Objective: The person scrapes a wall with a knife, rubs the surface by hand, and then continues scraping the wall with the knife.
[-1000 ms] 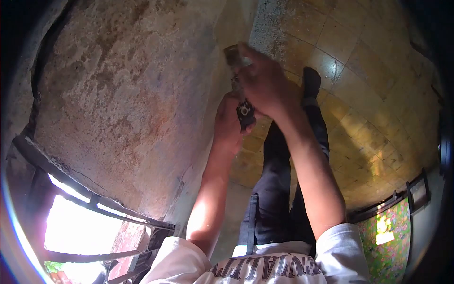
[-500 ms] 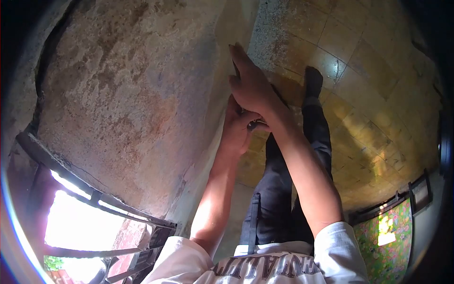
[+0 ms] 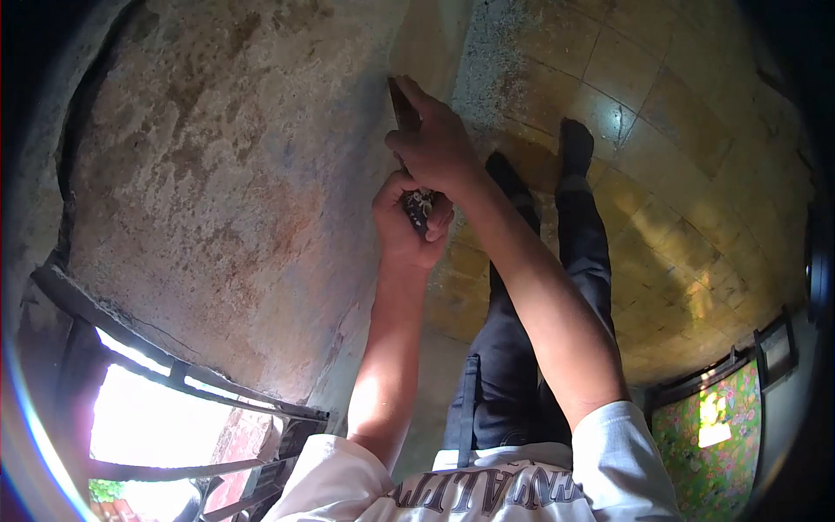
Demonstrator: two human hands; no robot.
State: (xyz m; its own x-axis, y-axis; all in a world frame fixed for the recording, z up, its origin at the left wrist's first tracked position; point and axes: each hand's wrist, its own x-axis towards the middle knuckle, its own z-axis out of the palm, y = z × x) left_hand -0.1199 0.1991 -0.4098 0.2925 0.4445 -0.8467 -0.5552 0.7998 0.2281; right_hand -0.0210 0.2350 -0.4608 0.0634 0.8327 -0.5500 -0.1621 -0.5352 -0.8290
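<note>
My left hand [image 3: 404,228] is wrapped round the dark handle of a flat-bladed scraper [image 3: 419,210], whose butt end shows pale, ornate marks between my fingers. Farther up, my right hand [image 3: 439,148] holds the same tool, thumb on the near side and fingers stretched along the dark blade. The blade's tip overlaps the lower part of the stained wall [image 3: 235,165] in this view. My right palm and fingers hide the middle of the tool.
Pale flakes [image 3: 496,78] are strewn on the yellow tiled floor [image 3: 670,148] along the wall's foot. My dark-trousered legs [image 3: 496,348] stand to the right of the wall. A barred window [image 3: 156,409] is at lower left, a floral green curtain [image 3: 713,452] at lower right.
Both hands have shifted left, toward the wall, with the scraper. The wrists have turned, so the blade and the handle's end now show more plainly.
</note>
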